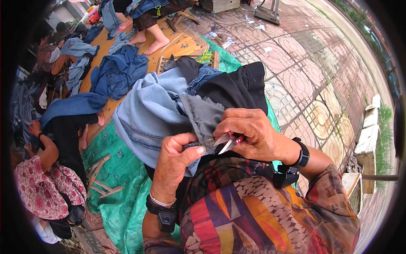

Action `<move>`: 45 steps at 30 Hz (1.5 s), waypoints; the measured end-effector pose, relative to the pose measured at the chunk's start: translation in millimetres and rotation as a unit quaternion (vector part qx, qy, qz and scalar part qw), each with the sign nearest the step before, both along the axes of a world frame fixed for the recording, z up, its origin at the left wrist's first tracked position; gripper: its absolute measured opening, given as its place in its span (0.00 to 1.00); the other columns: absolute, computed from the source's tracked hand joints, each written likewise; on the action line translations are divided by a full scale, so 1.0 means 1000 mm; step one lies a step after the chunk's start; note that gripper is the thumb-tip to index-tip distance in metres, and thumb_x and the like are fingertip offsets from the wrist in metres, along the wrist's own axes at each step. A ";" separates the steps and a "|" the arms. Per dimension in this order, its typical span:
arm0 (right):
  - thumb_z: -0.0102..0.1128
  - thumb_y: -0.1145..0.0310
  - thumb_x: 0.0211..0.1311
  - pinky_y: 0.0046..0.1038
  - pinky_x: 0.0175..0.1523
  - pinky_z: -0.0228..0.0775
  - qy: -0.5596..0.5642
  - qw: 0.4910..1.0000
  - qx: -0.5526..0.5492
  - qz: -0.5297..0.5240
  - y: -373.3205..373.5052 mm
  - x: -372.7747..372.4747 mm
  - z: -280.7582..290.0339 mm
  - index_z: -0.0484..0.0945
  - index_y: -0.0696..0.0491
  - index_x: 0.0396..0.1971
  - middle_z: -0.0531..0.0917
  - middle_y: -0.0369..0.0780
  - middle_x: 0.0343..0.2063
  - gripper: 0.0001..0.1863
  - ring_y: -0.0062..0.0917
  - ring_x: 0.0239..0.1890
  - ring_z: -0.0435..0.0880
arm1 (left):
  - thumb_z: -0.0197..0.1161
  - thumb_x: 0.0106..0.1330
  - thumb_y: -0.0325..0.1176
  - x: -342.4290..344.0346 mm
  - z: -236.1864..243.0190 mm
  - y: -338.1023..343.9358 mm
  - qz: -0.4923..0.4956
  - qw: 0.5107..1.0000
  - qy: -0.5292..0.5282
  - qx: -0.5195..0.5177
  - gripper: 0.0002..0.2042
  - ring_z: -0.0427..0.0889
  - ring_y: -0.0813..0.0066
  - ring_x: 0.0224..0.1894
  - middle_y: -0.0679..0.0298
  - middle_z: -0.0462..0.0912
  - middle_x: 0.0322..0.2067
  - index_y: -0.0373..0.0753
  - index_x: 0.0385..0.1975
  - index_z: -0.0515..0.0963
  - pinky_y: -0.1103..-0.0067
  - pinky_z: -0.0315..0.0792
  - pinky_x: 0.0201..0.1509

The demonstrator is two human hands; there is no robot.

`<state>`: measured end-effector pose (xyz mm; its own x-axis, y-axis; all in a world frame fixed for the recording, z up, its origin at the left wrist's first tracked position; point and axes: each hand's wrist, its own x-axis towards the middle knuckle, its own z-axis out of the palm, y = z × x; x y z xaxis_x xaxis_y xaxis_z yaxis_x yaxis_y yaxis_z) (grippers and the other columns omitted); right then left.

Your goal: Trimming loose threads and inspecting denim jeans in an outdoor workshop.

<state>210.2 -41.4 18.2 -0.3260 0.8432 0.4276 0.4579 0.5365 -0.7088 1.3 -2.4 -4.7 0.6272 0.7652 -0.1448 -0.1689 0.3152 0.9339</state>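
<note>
On my lap lie a light blue denim garment with dark seams and a black garment, with some darker denim between them. My left hand grips a grey fabric edge near its stitched lower end, thumb on top. My right hand, just to its right, is closed round small thread snips with red showing at the handle; their pointed blades are at the fabric's edge, near my left thumb. I cannot tell whether the blades touch the cloth.
Co-workers sit at left and top left among denim piles on an orange board. A green tarp lies under small wooden frames. Paving and white boxes are at the right.
</note>
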 end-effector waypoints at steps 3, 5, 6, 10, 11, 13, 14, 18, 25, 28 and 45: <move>0.56 0.78 0.48 0.21 0.27 0.62 0.034 0.999 -0.015 -0.001 0.002 0.001 0.001 0.73 0.56 0.26 0.73 0.36 0.22 0.03 0.23 0.23 0.73 | 0.64 0.53 0.29 0.000 -0.001 0.001 -0.011 1.000 -0.007 -0.001 0.11 0.70 0.89 0.27 0.69 0.78 0.27 0.29 0.34 0.78 0.90 0.64 0.32; 0.55 0.75 0.55 0.19 0.28 0.59 0.130 0.990 -0.052 -0.037 0.000 0.004 0.004 0.73 0.56 0.25 0.72 0.32 0.22 0.02 0.16 0.23 0.68 | 0.66 0.53 0.30 -0.002 -0.009 0.003 -0.007 0.999 0.034 0.017 0.10 0.70 0.89 0.27 0.70 0.78 0.25 0.31 0.32 0.79 0.89 0.65 0.32; 0.56 0.75 0.55 0.18 0.28 0.59 0.152 0.983 -0.084 -0.054 -0.001 0.009 0.006 0.73 0.56 0.26 0.72 0.32 0.22 0.02 0.15 0.23 0.68 | 0.66 0.53 0.30 -0.001 -0.009 0.002 -0.008 0.999 0.033 0.016 0.10 0.70 0.89 0.27 0.70 0.78 0.25 0.31 0.32 0.79 0.89 0.65 0.32; 0.61 0.72 0.54 0.15 0.31 0.59 0.191 0.969 -0.137 -0.069 -0.005 0.021 0.006 0.73 0.56 0.31 0.72 0.30 0.23 0.07 0.10 0.26 0.67 | 0.66 0.53 0.30 0.000 -0.007 0.005 0.000 1.000 0.023 0.003 0.10 0.71 0.88 0.27 0.70 0.79 0.25 0.31 0.32 0.80 0.89 0.65 0.32; 0.62 0.71 0.54 0.14 0.32 0.60 0.203 0.966 -0.150 -0.065 -0.007 0.021 0.007 0.73 0.56 0.32 0.73 0.30 0.23 0.09 0.10 0.26 0.67 | 0.66 0.54 0.30 0.000 -0.008 0.006 -0.008 0.999 0.034 0.004 0.11 0.71 0.88 0.27 0.69 0.79 0.26 0.31 0.33 0.80 0.89 0.66 0.33; 0.64 0.69 0.52 0.16 0.36 0.59 0.207 0.956 -0.202 -0.046 -0.015 0.022 0.010 0.72 0.57 0.34 0.73 0.32 0.28 0.13 0.14 0.29 0.68 | 0.65 0.54 0.30 0.003 -0.004 0.006 -0.012 1.000 0.027 -0.001 0.11 0.73 0.87 0.29 0.68 0.80 0.27 0.30 0.34 0.79 0.88 0.67 0.35; 0.64 0.69 0.52 0.17 0.37 0.60 0.202 0.961 -0.184 -0.039 -0.016 0.020 0.009 0.72 0.57 0.35 0.74 0.33 0.30 0.13 0.14 0.31 0.70 | 0.64 0.54 0.29 0.003 -0.002 0.006 -0.014 1.000 0.022 -0.005 0.11 0.74 0.86 0.30 0.67 0.80 0.29 0.30 0.34 0.79 0.88 0.68 0.37; 0.65 0.72 0.49 0.24 0.38 0.66 0.091 0.992 -0.089 -0.016 -0.015 0.021 -0.005 0.73 0.57 0.36 0.75 0.38 0.32 0.14 0.26 0.35 0.75 | 0.62 0.55 0.30 0.005 -0.002 0.005 -0.009 1.000 -0.004 -0.023 0.12 0.75 0.84 0.33 0.65 0.81 0.31 0.29 0.35 0.79 0.87 0.68 0.41; 0.67 0.76 0.39 0.30 0.35 0.69 0.007 0.998 0.003 -0.055 -0.013 0.008 -0.008 0.75 0.57 0.32 0.75 0.41 0.30 0.15 0.35 0.33 0.77 | 0.60 0.54 0.30 0.004 -0.006 0.003 -0.005 0.997 -0.046 -0.062 0.14 0.76 0.82 0.37 0.64 0.81 0.34 0.29 0.38 0.78 0.86 0.67 0.47; 0.67 0.77 0.35 0.30 0.34 0.69 -0.023 0.997 0.034 -0.066 -0.011 0.005 -0.008 0.76 0.57 0.30 0.75 0.40 0.29 0.16 0.35 0.33 0.77 | 0.60 0.54 0.30 0.004 -0.006 0.003 -0.012 0.997 -0.048 -0.065 0.14 0.77 0.82 0.37 0.64 0.81 0.35 0.30 0.38 0.78 0.85 0.67 0.48; 0.66 0.77 0.38 0.30 0.34 0.70 0.078 0.996 0.009 -0.038 -0.003 0.000 -0.016 0.76 0.56 0.28 0.76 0.39 0.27 0.13 0.35 0.32 0.77 | 0.62 0.50 0.31 0.003 -0.010 0.003 -0.003 0.996 -0.047 -0.074 0.15 0.78 0.80 0.37 0.64 0.82 0.35 0.32 0.38 0.78 0.84 0.68 0.49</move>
<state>210.7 -44.8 2.5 -0.1889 0.8545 0.4840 0.3831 0.5179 -0.7648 3.9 0.7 -14.2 0.6485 0.7352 -0.1973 -0.2498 0.4504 0.8572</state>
